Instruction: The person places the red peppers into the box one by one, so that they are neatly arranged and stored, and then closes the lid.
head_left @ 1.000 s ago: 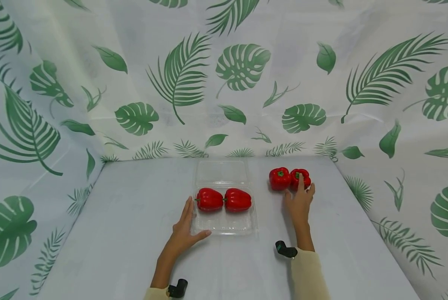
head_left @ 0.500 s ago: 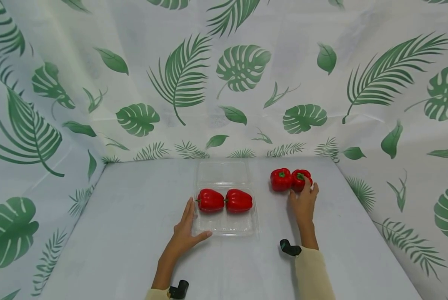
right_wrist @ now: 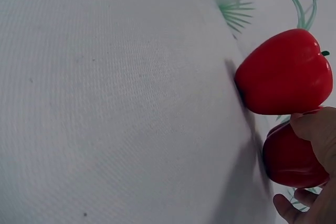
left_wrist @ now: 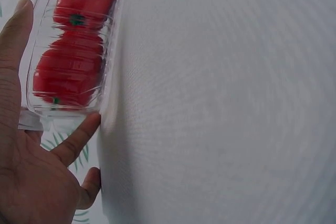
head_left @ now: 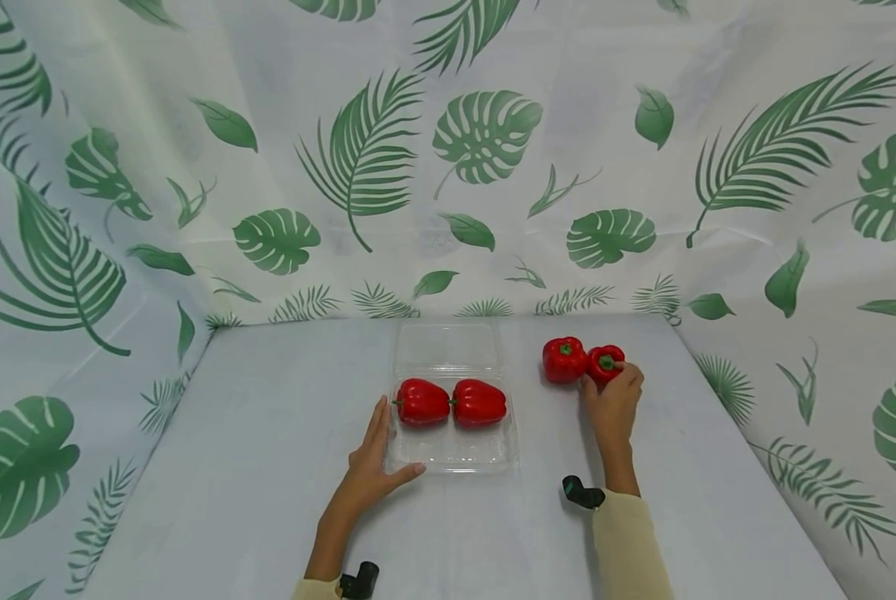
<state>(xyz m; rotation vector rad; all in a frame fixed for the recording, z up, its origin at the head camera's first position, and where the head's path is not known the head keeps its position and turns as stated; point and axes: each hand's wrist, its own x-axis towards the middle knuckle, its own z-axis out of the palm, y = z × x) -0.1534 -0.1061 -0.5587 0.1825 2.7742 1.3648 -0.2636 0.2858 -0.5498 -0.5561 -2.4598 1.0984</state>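
At the table's centre, a clear plastic clamshell box (head_left: pixel 448 454) lies with its lid folded back. Two red bell peppers (head_left: pixel 479 403) lie on their sides in it, end to end. My left hand (head_left: pixel 365 475) rests against the box's left side, fingers straight and thumb spread along the near corner. To the right of the box, my right hand (head_left: pixel 614 408) grips a red bell pepper (head_left: pixel 600 372) between thumb and fingers, its green stem tipped toward me. The right wrist view shows the thumb across this pepper (right_wrist: pixel 291 158). Another red bell pepper (head_left: pixel 564 360) stands against its left side.
A white cloth covers the table (head_left: pixel 267 433). Behind and at both sides hangs a white curtain (head_left: pixel 523 250) printed with green leaves. The box's lid (head_left: pixel 448 345) lies flat toward the back, between the box and the curtain.
My right hand's fingers have come down around the right-hand pepper, and that pepper has tilted so its stem faces me more. The left hand stays at the box.
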